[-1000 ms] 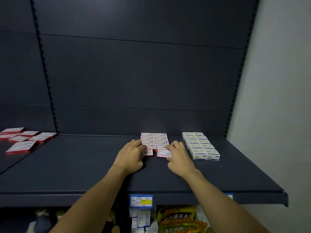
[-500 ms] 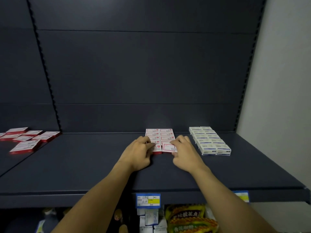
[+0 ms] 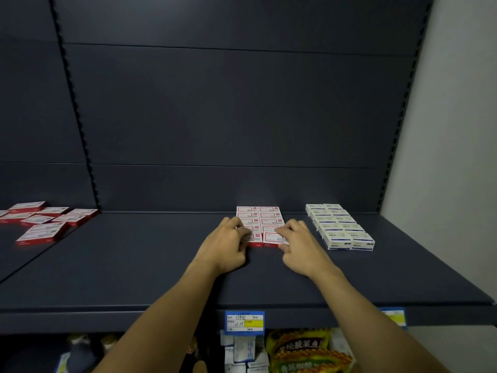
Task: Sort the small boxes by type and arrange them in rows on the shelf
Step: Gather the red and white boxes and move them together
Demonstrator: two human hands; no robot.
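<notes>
Small red-and-white boxes [image 3: 259, 218] lie in two tidy columns at the back middle of the dark shelf [image 3: 134, 265]. My left hand [image 3: 224, 247] has its fingers curled over the front-left red box [image 3: 256, 239]. My right hand [image 3: 302, 247] holds the front-right red box [image 3: 272, 238], fingertips on top and thumb at its front. To the right, white-and-blue boxes [image 3: 340, 226] lie in two neat columns. Loose red boxes [image 3: 44, 222] are scattered on the adjoining shelf at the left.
A pale wall [image 3: 451, 157] closes off the shelf at the right. Price tags [image 3: 244, 322] hang on the shelf's front edge. Below it are snack bags [image 3: 304, 351] and small packs.
Both hands have slid toward the back of the shelf. The front-right red box, which sat apart and askew, now lies flush against the red block.
</notes>
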